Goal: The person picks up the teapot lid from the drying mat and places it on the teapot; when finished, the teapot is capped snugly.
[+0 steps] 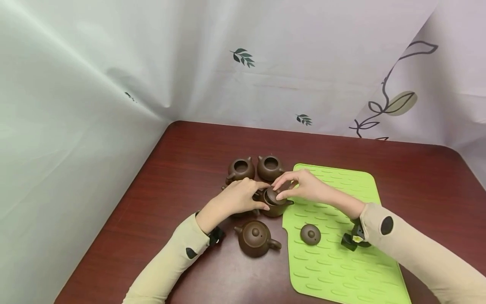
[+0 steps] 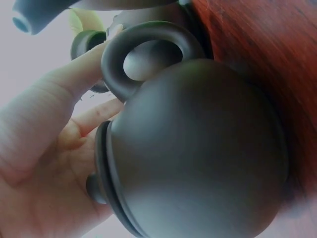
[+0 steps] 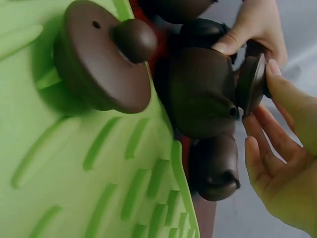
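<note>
Using the green mat as landmark, on the dark red tabletop. My right hand has its fingers pinching a brown lid, tilted at the mouth of the teapot just left of the mat; that pot's spout points toward the mat. My left hand grips the same pot, thumb and forefinger at the handle side, away from the mat; exact contact is partly hidden. A spare lid sits knob up on the mat, near its left edge. The front teapot stands left of the mat's nearer half, lid on, handle toward the mat. Two lidless pots stand left of the mat's far end: the far-left pot and the far-right pot, the latter closer to the mat. One more shows partly under my left hand, farther left of the mat than the gripped pot. A lidded close-up teapot fills the left wrist view; can't tell which one.
</note>
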`<state>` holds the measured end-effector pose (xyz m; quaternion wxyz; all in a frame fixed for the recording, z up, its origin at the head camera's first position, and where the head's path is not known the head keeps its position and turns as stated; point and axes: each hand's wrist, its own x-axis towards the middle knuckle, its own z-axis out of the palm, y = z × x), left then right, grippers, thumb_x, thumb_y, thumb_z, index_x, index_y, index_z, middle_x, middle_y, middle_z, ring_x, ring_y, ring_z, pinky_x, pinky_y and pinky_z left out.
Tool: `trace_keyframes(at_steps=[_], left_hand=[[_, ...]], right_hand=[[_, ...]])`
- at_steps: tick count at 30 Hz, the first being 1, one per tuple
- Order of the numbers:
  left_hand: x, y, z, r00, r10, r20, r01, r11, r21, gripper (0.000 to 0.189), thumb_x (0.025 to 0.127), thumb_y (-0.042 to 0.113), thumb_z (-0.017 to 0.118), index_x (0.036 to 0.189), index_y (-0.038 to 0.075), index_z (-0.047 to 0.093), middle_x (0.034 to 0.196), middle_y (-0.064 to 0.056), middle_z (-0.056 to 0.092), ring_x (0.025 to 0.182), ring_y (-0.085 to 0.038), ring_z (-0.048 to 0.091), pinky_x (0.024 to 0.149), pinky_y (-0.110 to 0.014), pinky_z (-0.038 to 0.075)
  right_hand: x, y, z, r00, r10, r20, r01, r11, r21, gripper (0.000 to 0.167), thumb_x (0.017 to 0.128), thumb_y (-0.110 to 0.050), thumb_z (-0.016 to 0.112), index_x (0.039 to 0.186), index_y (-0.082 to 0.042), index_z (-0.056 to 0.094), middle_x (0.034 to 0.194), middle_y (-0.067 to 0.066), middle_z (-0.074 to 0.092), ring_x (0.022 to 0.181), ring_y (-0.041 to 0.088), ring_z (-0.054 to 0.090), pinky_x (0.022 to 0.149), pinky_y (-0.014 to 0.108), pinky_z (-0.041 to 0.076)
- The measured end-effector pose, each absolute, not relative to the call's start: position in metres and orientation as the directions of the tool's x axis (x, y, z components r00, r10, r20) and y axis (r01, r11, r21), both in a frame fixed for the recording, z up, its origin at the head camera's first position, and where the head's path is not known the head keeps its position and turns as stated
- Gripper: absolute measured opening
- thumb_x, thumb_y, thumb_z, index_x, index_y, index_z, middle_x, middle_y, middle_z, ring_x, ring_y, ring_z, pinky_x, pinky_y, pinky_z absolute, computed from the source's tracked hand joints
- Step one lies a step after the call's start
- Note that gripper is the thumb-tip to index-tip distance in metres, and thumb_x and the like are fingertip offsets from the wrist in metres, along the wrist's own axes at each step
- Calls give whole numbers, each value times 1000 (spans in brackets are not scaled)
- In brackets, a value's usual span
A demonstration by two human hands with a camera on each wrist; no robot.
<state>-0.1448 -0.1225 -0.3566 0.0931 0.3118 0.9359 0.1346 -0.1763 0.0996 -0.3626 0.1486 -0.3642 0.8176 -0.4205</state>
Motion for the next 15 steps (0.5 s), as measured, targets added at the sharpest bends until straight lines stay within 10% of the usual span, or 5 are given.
trace_keyframes(at_steps=[9,15], left_hand=[[-144,-122,-356,-787,611,-90,562,769,304,58,78,47,71,127,17,59,93,1,69,65,-2,54,56,-22,44],[-144,-124,-357,-789,608,-89,556,768,319,59,78,47,71,128,18,58,70,7,58,55,-3,46,50,-21,36]], right_hand=[[-172,93,-363,-709,-701,76,-511,436,-741,15,77,-26,77,91,-23,72,100,-7,68,91,9,61,78,27,52],[-169,87,-362,-674,-724,146,-641,474,-603,16,76,-30,77,90,-25,72,96,-12,67,77,5,57,66,26,50]])
